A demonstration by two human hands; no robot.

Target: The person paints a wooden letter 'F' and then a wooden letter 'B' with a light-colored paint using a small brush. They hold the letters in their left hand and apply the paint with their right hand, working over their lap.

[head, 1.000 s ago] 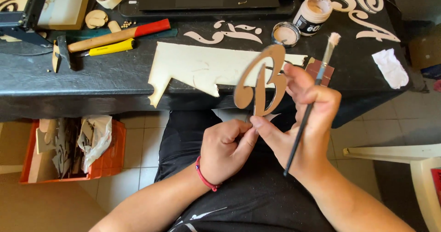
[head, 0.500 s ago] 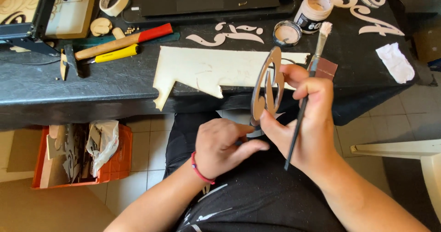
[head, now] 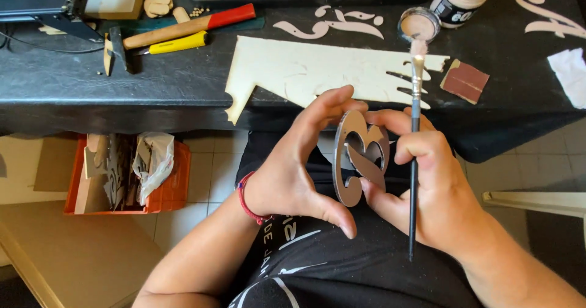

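Observation:
A thin wooden cut-out letter [head: 360, 158] with curling strokes is held over my lap between both hands, its grey-brown back turned toward me. My left hand [head: 299, 167] grips its left edge, fingers arched over the top and thumb under the bottom. My right hand [head: 427, 186] pinches the right edge and also holds a long black paintbrush [head: 415, 155], bristles pointing up toward the table. A red bracelet [head: 244, 198] circles my left wrist.
A black table [head: 152, 94] carries a pale plywood offcut [head: 317, 70], a hammer [head: 171, 30], a yellow-handled tool [head: 177, 42], a sandpaper piece [head: 465, 81], a paint jar [head: 458, 0], its open lid [head: 418, 24] and other cut-out letters [head: 329, 24]. An orange crate [head: 125, 173] stands on the floor at left.
The letter has come down from in front of the table to my lap and been turned round. My left hand rose from underneath and now clasps its left edge.

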